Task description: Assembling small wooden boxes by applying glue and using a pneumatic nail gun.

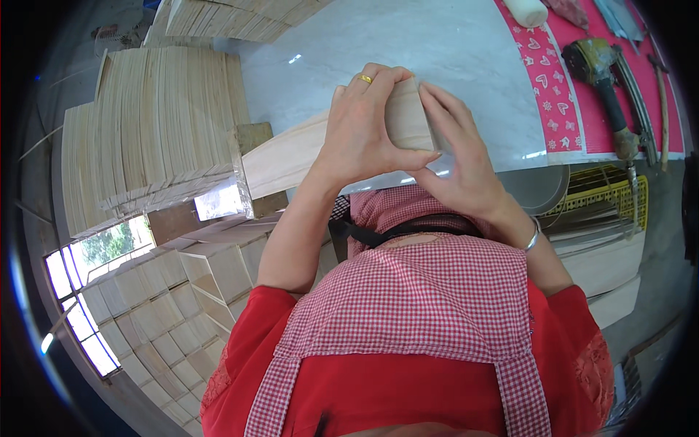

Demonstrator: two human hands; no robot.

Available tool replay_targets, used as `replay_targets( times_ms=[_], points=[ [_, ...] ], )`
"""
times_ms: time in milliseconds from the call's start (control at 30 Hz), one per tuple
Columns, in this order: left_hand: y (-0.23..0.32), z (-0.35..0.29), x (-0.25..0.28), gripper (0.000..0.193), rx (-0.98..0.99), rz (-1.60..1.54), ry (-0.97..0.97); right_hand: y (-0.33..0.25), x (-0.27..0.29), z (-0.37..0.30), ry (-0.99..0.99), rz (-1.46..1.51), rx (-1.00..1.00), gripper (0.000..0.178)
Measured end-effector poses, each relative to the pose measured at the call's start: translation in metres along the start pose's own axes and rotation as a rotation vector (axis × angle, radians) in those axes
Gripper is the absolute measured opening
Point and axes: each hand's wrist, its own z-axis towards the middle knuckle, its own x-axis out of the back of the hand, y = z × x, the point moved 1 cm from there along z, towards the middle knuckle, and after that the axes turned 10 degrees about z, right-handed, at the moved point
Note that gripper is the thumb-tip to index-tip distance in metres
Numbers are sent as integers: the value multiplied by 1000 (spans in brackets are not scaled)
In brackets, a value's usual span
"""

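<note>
Pale wooden boards (287, 154) lie lengthwise on the grey-white table near its front edge. My left hand (357, 127), with a gold ring, is closed over their right part, thumb along the near edge and fingers over the far edge. At the right end, my right hand (464, 151) grips a thin end piece, fingers on the far side and thumb on the near side. Whether the boards are loose or joined as a box I cannot tell. Their left end meets a wooden block (255, 136) partly wrapped in clear tape.
Stacks of thin wooden boards (164, 120) stand left, with more boards (226, 18) behind. A nail gun (601, 76) and a hammer (661, 102) lie on the pink cover at right. A white bottle (526, 12) lies far right. Wooden boxes (167, 306) are piled lower left; a yellow crate (601, 191) sits lower right.
</note>
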Motion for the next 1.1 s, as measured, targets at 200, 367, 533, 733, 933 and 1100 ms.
replay_targets(
  times_ms=[200, 367, 533, 733, 933, 1100],
  points=[
    [5, 0, 1, 85, 53, 31, -14, -26, 34, -27, -158, 79, -110, 68],
    [2, -6, -4, 83, 66, 15, 74, -10, 151, -16, 125, -703, -66, 46],
    [2, -6, -7, 82, 46, 24, 74, 35, 260, -15, 77, -1332, -257, 57],
    [-1, -9, -12, 82, 38, 32, 99, 54, 269, 13, -44, -1161, -196, 60],
    [-5, -10, -14, 84, 45, 25, 108, -10, 233, 76, -145, -1220, -698, 42],
    [-5, -10, -15, 85, 7, 93, 92, -86, 185, 79, -207, -912, -856, 27]
  ],
)
